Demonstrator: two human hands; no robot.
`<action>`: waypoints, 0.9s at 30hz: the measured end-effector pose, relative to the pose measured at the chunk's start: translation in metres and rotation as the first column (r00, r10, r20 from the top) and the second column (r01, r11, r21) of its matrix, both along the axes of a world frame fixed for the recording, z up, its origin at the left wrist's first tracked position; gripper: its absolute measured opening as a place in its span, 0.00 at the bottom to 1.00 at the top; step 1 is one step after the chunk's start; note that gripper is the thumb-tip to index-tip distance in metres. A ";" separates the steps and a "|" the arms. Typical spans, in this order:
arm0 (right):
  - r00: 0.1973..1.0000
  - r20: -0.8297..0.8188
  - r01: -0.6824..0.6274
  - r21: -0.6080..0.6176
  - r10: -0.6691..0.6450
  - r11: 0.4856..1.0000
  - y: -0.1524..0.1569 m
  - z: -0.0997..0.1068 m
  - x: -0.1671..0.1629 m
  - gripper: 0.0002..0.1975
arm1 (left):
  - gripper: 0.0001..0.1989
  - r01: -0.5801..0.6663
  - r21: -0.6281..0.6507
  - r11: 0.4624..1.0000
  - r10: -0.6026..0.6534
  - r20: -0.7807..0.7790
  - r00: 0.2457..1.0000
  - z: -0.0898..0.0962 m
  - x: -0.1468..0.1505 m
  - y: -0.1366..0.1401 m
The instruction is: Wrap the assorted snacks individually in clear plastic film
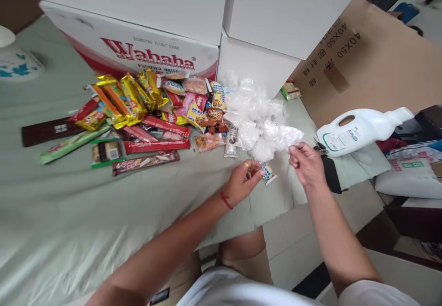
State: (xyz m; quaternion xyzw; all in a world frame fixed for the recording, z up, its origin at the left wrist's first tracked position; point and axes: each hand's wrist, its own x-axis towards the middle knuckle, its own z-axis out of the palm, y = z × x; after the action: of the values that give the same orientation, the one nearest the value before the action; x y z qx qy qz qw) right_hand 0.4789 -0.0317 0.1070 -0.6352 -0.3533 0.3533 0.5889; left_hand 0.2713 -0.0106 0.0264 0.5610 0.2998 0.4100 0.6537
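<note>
My left hand (pixel 246 180), with a red string at the wrist, pinches a small wrapped snack (pixel 267 171) with blue print on its wrapper. To its right, my right hand (pixel 305 162) has thumb and fingers closed on the edge of a clear plastic bag (pixel 290 135). Just beyond both hands lies a heap of crumpled clear plastic bags (pixel 253 108). A pile of packaged snacks (pixel 159 112) spreads to the left, with yellow, red, brown and green wrappers. Nearest my left hand are a narrow wrapped bar (pixel 231 140) and a pink-wrapped snack (pixel 210 141).
A Wahaha carton (pixel 138 53) and white boxes (pixel 262 11) stand behind the pile. At the right are a white jug (pixel 359 129) lying tilted, a black pouch (pixel 331 175) and a brown cardboard box (pixel 373 62). Pale green cloth (pixel 165 195) covers the surface.
</note>
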 end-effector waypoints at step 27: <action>0.788 0.493 -0.422 -0.002 0.368 0.906 -0.022 -0.051 -0.171 0.19 | 0.23 -0.472 -0.332 0.817 0.519 0.064 0.852 0.006 -0.150 -0.031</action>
State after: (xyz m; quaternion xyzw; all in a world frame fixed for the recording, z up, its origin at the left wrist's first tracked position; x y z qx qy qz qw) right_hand 0.3074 -0.0537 0.0563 -0.5818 -0.6325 0.2793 0.4282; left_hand 0.1215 -0.0417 0.0321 0.3230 0.4446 0.5565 0.6232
